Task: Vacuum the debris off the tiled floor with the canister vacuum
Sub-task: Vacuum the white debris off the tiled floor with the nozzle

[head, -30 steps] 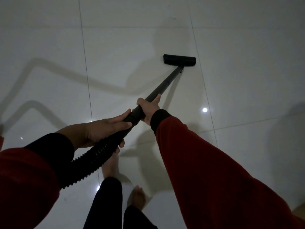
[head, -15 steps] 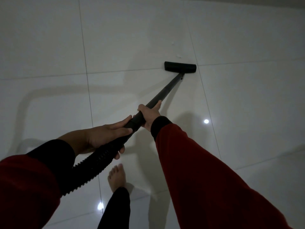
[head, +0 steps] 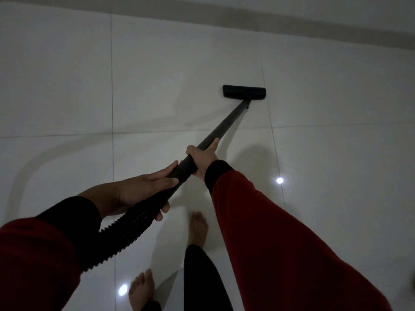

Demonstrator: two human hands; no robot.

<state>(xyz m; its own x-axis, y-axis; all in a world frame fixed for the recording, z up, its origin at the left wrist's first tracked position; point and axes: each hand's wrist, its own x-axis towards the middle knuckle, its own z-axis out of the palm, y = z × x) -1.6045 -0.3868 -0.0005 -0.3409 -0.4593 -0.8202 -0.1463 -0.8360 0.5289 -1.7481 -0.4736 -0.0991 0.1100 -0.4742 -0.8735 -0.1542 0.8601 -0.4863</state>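
The floor nozzle [head: 244, 92] of the canister vacuum lay flat on the white tiled floor [head: 157, 70], just left of a grout line and nearer the grey skirting strip [head: 314, 28] along the wall than a second earlier, when no wall edge was in view. Over that second the nozzle had crossed a transverse grout joint onto the next tile, and two pale specks seen just beyond it half a second before were no longer visible; whether they were taken up or merely covered could not be told in the dim light. The dark wand [head: 226, 124] ran back from the nozzle to the right hand [head: 203, 158], whose fingers wrapped it with the thumb laid along the tube. The left hand [head: 143, 191] gripped the cuff where the ribbed hose [head: 121, 236] joined, fingers curled beneath. Both red sleeves were extended, and the bare feet [head: 197, 230] had stepped forward. The stroke was judged near its forward limit, the strip beside the wall being the ground left to cover. No debris was discernible ahead.
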